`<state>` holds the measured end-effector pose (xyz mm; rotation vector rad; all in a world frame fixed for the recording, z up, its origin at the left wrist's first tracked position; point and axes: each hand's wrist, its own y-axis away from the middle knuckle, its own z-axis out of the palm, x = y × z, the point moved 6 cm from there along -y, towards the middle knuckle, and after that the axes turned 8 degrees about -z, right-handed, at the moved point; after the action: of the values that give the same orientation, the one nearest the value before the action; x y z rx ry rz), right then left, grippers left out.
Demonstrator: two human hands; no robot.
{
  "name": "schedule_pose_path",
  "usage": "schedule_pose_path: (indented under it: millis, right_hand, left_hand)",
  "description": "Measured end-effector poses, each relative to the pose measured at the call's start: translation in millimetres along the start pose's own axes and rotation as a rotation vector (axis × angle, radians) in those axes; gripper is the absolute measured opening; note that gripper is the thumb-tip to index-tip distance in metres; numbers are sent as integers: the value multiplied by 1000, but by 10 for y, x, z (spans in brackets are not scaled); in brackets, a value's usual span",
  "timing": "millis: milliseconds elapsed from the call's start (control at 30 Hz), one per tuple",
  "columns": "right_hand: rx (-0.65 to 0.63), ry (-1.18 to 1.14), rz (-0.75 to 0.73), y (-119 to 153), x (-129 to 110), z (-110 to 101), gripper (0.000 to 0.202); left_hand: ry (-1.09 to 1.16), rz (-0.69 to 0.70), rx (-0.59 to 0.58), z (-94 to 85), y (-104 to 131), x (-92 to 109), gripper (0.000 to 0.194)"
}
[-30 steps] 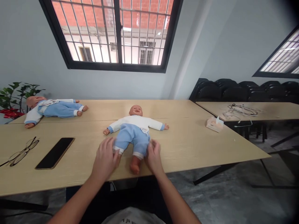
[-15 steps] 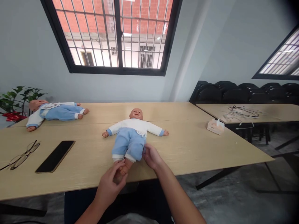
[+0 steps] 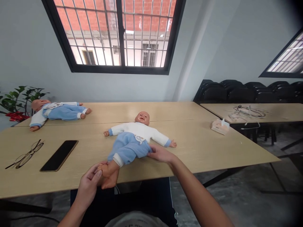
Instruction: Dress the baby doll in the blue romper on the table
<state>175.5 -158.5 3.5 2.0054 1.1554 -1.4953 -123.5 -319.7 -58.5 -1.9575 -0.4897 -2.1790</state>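
Observation:
A baby doll (image 3: 139, 130) in a white top and blue trousers lies face up on the wooden table (image 3: 189, 157), its arms spread and its feet at the front edge. My left hand (image 3: 91, 179) is closed on one of the doll's feet. The fingers of my right hand (image 3: 158, 153) pinch the blue trousers (image 3: 129, 148) at the doll's hip. The doll's legs are crossed over each other and point toward my left hand.
A second doll (image 3: 61, 112) lies at the back left near a plant (image 3: 22, 101). Glasses (image 3: 27, 156) and a black phone (image 3: 60, 155) rest at the left. A tissue box (image 3: 220, 126) stands at the right; cables (image 3: 251, 112) lie on another table.
My left hand has moved left and toward me with the doll's foot, turning the legs and lower body. My right hand has shifted slightly right and now grips the trousers.

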Motion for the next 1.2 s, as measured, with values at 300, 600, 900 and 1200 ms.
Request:
schedule_pose_path:
  millis: [300,600,900,1200]
  right_hand:
    - [431,689,219,-116,265,-598,17]
    - [815,500,124,199,149,-27,62]
    - [603,475,47,260,-49,-16,68]
    - [464,634,56,141,-322,-385,49]
  left_hand:
    - [-252,219,-61,-121,228,226,33]
    - [-794,962,-231,956,711,588,48]
    - [-695,783,-382,1875,628,576,34]
    - [-646,403,-122,1018,-1230,818,28]
